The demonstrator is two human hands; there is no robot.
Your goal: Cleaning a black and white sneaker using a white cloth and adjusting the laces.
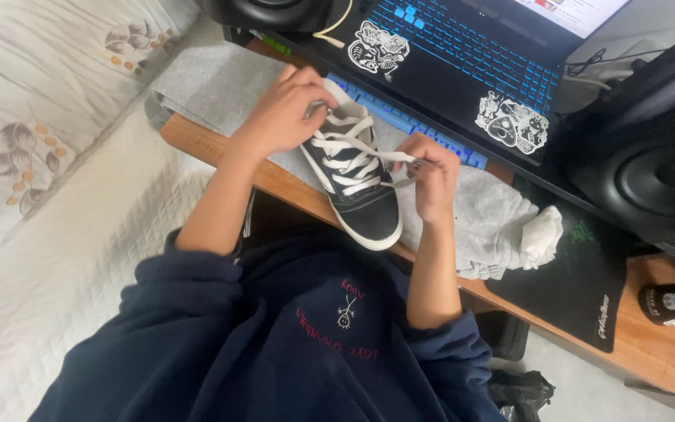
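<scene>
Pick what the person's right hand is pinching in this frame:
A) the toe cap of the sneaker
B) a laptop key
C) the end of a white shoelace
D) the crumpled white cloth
C: the right hand pinches the end of the white shoelace pulled sideways off the black sneaker, while the left hand holds the sneaker's heel end.

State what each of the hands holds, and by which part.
Left hand grips the black sneaker at its ankle opening; right hand pinches the white lace near its free end.
</scene>
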